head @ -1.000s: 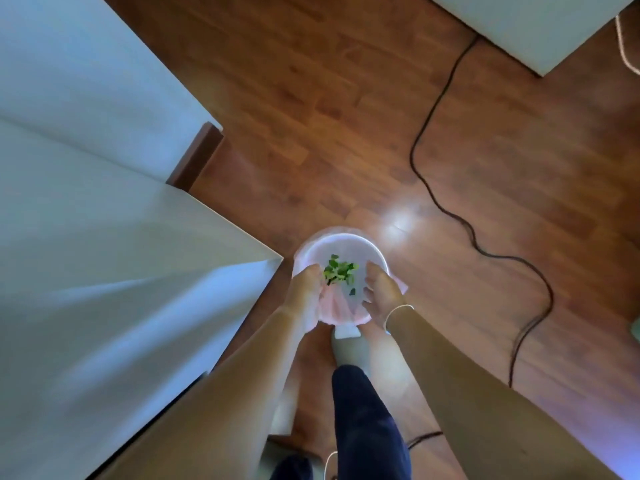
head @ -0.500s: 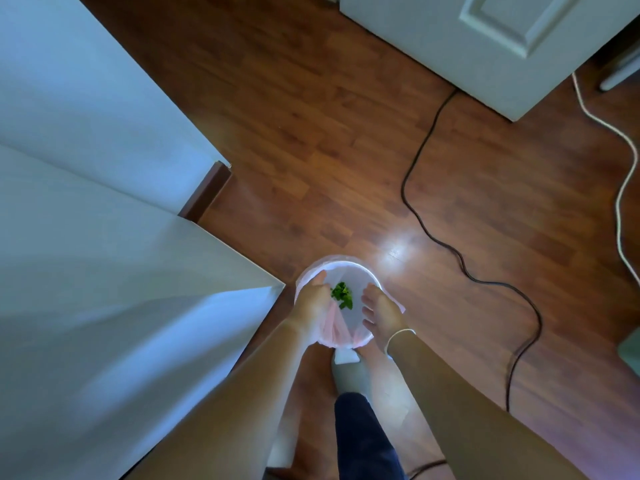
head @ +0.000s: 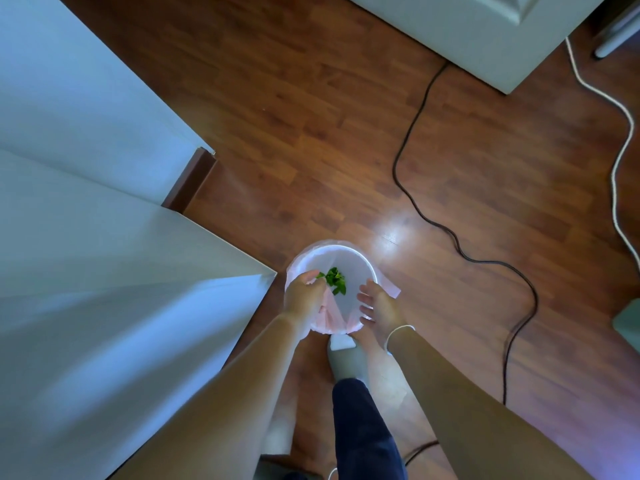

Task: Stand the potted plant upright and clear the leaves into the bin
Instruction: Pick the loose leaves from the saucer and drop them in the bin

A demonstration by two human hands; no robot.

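Note:
A round white bin (head: 362,259) with a pink liner stands open on the wooden floor below me. My left hand (head: 304,297) hovers over its left rim, fingers curled around a small bunch of green leaves (head: 335,280) that hangs above the bin's opening. At the right rim, my right hand (head: 379,308) is held with its fingers spread and holds nothing. The potted plant is out of view.
My foot in a grey slipper (head: 346,362) presses the bin's white pedal (head: 341,342). A white tabletop (head: 104,271) fills the left side. A black cable (head: 460,247) and a white cable (head: 620,150) snake across the floor on the right. A white door (head: 485,32) is at the top.
My hands have drawn apart over the bin. The right hand has come off the leaves and opened. The leaves now hang from the left hand alone.

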